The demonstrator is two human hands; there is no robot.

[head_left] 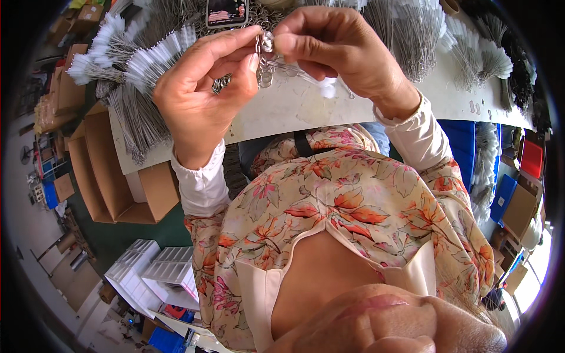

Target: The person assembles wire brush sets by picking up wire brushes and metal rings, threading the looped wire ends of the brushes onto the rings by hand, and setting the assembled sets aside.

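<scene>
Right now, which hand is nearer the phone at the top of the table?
Left. The left hand is just below and left of the phone, fingertips close under it. The right hand sits further off to its right, pinching small metal rings.

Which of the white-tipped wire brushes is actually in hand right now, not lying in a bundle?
The single brush under the right hand, white tip hanging below the fingers. The other brushes lie in bundles on the table.
</scene>
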